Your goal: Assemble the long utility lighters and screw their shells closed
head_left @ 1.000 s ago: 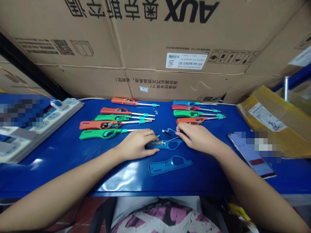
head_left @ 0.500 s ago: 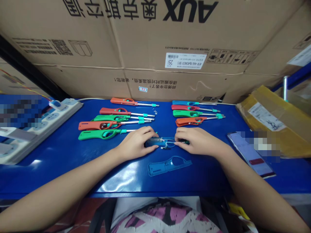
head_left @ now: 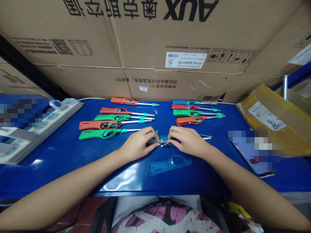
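An opened blue gas lighter (head_left: 164, 138) lies between my hands, its inner parts and thin wires showing. My left hand (head_left: 138, 142) is closed, thumb and fingers gripping the slim greyish fuel tank (head_left: 155, 141) at the lighter's handle end. With thumb and fingertips pinched together, my right hand (head_left: 186, 140) is at the wires (head_left: 165, 142) and covers much of the lighter's front; exactly which inner part it pinches is hidden. A metal tube (head_left: 206, 138) sticks out past my right hand. Nearer to me, the other blue shell half (head_left: 167, 165) rests on the table with its inside up.
Several gas lighters in red, orange and green (head_left: 99, 134) lie at the left back. Another group (head_left: 189, 121) is at the right back. A power strip (head_left: 46, 126) borders the left, a phone (head_left: 252, 155) and yellow package (head_left: 267, 119) the right. A large carton (head_left: 145, 42) stands behind.
My right hand has shifted left, closer to my left hand, over the lighter's middle. The metal tube beyond it now shows. My left hand has barely moved.
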Action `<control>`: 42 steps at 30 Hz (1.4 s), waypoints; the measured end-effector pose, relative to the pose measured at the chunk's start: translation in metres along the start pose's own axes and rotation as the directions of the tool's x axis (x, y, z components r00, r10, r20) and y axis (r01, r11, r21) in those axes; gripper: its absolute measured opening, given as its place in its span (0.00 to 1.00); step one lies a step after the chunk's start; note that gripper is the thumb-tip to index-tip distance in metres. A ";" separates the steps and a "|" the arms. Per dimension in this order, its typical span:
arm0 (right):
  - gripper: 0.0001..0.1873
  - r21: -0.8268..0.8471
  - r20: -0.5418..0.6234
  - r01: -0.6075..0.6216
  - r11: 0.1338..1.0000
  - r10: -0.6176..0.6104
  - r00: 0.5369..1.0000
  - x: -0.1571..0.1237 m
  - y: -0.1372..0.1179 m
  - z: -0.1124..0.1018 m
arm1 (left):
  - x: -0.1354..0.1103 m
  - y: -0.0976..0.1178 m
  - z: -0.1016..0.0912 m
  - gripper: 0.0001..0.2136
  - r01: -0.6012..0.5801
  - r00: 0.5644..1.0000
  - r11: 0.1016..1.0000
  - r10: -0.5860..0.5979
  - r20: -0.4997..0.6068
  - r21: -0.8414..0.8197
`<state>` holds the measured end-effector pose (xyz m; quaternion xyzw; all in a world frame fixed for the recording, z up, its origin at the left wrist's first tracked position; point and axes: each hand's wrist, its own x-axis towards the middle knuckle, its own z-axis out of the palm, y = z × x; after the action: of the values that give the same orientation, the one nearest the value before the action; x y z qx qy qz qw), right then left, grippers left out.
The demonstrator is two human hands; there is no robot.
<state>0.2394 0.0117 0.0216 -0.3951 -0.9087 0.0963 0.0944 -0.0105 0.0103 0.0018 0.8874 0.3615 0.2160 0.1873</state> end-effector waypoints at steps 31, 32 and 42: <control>0.11 0.133 0.079 0.162 0.978 -0.173 0.982 -0.011 0.001 -0.019 | 0.001 -0.002 -0.020 0.11 -0.312 0.949 0.936 0.300 0.093 0.165; 0.12 0.122 0.083 0.162 0.979 -0.173 0.981 -0.011 0.000 -0.019 | 0.001 -0.002 -0.018 0.12 -0.311 0.950 0.933 0.299 0.091 0.178; 0.09 -0.021 0.074 0.099 0.995 -0.097 0.993 -0.014 0.006 -0.026 | 0.001 0.000 -0.017 0.11 -0.162 0.985 0.968 0.170 -0.030 0.191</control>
<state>0.2597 0.0081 0.0433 -0.3475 -0.9309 0.0946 0.0609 -0.0186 0.0145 0.0162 0.9230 0.3089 0.2165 0.0756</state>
